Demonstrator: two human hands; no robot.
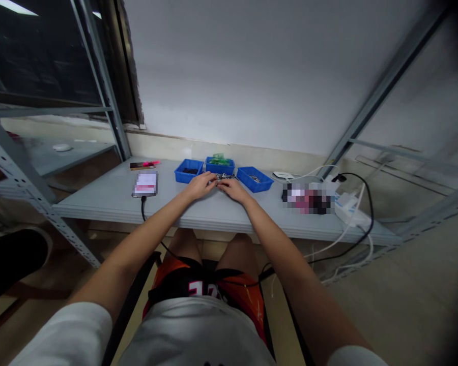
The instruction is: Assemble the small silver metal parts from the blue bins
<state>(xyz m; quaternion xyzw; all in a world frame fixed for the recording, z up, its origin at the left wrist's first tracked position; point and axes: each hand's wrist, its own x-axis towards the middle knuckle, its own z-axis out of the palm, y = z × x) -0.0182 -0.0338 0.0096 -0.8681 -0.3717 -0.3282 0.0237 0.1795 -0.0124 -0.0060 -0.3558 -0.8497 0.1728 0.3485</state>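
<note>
The left hand and right hand were beside small metallic parts at 12 o'clock on the counter; I couldn't tell either grip. Parts seemed light, stiff, slippery, easiest pinched edgewise.

Head-worn view, forward and down

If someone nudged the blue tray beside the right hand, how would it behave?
The blue tray would probably slide rather than tip, being low and broad on a flat shelf. Its straight walls suggest it is fairly stiff. The small pieces inside look loose, so might shift.
</note>
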